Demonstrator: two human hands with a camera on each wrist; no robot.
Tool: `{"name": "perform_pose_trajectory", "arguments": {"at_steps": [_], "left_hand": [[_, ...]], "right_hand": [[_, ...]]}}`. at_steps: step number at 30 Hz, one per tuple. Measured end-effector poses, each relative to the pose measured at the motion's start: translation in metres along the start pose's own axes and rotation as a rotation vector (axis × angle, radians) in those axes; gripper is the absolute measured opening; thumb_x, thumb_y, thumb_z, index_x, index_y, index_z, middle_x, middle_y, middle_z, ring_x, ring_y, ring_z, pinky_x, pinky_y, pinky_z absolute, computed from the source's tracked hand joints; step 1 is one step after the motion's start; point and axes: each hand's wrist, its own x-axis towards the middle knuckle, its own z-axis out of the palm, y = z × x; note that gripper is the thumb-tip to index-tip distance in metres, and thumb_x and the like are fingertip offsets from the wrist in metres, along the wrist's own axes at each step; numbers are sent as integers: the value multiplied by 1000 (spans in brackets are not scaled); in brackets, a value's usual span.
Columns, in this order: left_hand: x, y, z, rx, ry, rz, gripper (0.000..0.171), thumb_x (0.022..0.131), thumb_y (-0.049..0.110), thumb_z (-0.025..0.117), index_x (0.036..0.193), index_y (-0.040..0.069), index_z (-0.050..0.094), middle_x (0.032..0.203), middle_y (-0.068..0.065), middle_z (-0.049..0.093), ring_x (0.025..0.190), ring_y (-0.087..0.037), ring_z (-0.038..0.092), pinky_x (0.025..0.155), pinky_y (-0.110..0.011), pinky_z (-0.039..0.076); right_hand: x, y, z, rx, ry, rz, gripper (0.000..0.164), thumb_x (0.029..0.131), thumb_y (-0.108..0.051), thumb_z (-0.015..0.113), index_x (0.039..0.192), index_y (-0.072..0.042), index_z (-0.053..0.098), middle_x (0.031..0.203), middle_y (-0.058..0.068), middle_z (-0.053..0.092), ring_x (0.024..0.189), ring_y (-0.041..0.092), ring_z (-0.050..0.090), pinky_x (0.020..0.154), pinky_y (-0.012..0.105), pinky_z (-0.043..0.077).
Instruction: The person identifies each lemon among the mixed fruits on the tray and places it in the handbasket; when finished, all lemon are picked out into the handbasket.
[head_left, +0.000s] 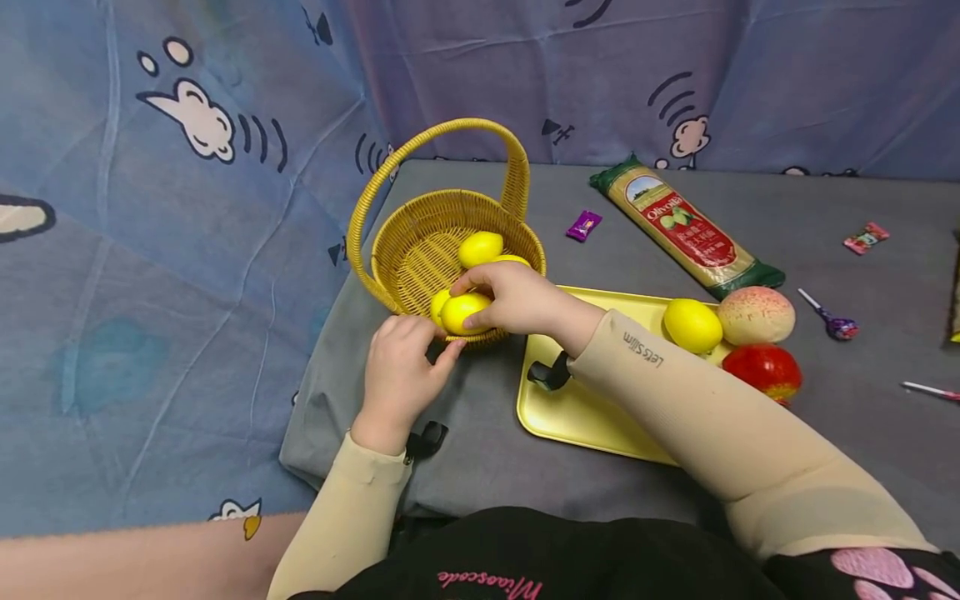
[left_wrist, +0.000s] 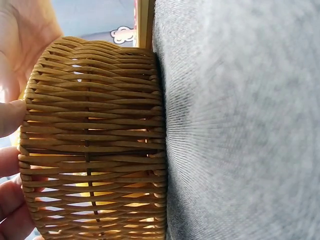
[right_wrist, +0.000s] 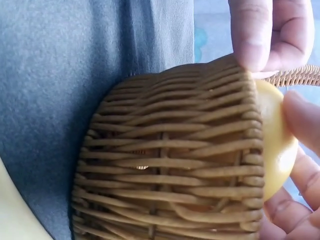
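A yellow wicker basket [head_left: 448,210] with a tall arched handle stands on the grey-covered table. My right hand [head_left: 517,300] holds a yellow lemon [head_left: 467,315] by its sides at the basket's near rim. In the right wrist view this lemon [right_wrist: 277,142] bulges above the woven edge. Another lemon [head_left: 438,305] shows partly behind it, and further in lie a lemon [head_left: 480,248] and one more, mostly covered by the right hand. My left hand [head_left: 401,367] grips the near left rim, and the left wrist view has its fingers along the wicker wall [left_wrist: 95,130].
Right of the basket is a yellow tray [head_left: 555,417] bearing a lemon [head_left: 692,326], a peach [head_left: 756,315] and a red fruit [head_left: 763,371]. Beyond lie a pasta packet [head_left: 686,225], a purple-wrapped sweet [head_left: 583,225], a red-wrapped sweet [head_left: 866,237] and a lollipop [head_left: 838,325].
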Motion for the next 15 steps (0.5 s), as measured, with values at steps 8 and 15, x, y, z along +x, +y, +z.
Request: {"name": "perform_pose_trajectory", "arguments": {"at_steps": [8,15], "left_hand": [[0,-1,0,1,8,-4,25,90,37,77,90,13,69,84,-4,68,83,-25,58,76,-42,48],[0,-1,1,1,10,6,25,89,35,79,91,12,69,84,-4,69,85,-26,60,79,-43,49]], "right_hand": [[7,0,9,-170,-46,-8,39,84,-16,83,121,-13,72,120,1,71,106,20,62,97,38,50],[7,2,10,-138,-44,13,39,85,-14,82,122,-12,72,119,2,72,108,22,65,98,40,51]]}}
